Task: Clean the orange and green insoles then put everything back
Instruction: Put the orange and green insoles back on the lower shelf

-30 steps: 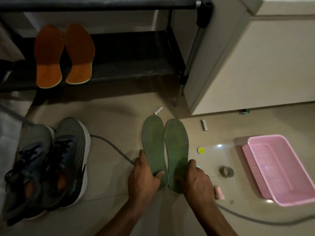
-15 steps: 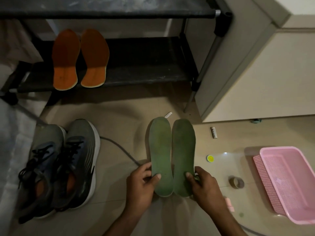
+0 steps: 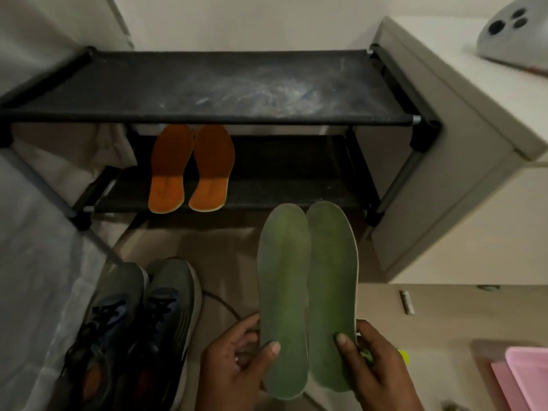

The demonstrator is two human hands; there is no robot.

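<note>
- Left hand (image 3: 237, 363): seen at the near edge of the view; the heel end of the left green insole (image 3: 283, 301) is pinched, thumb pressed on its upper face, fingers curled beneath. A ring is worn on one finger.
- Right hand (image 3: 376, 372): seen at the near edge, right of the left hand; the heel end of the right green insole (image 3: 332, 295) is gripped, thumb on top, fingers wrapped round its outer edge.
- Green insoles: two, held side by side with long edges touching, toes pointed far, toward the shoe rack (image 3: 207, 87). The toe ends are seen against the rack's lower front edge.
- Orange insoles (image 3: 191, 169): two, laid flat side by side on the rack's lower shelf, left of centre, heels toward the near edge, toes shaded under the upper shelf.
- Shoe rack: black, two shelves; the upper shelf is marked with pale dusty streaks.
- Sneakers (image 3: 130, 330): one grey pair with dark laces, stood on the floor at near left, left of the left hand.
- Cable (image 3: 219, 301): run along the floor between the sneakers and the green insoles.
- Cabinet (image 3: 462, 179): pale, placed just right of the rack; a light grey object (image 3: 516, 34) with dark round spots is rested on its top at far right.
- Pink basket (image 3: 525, 378): on the floor at the near right corner, partly out of view.
- Small white item (image 3: 406, 302): on the floor right of the insoles, too small to identify.
</note>
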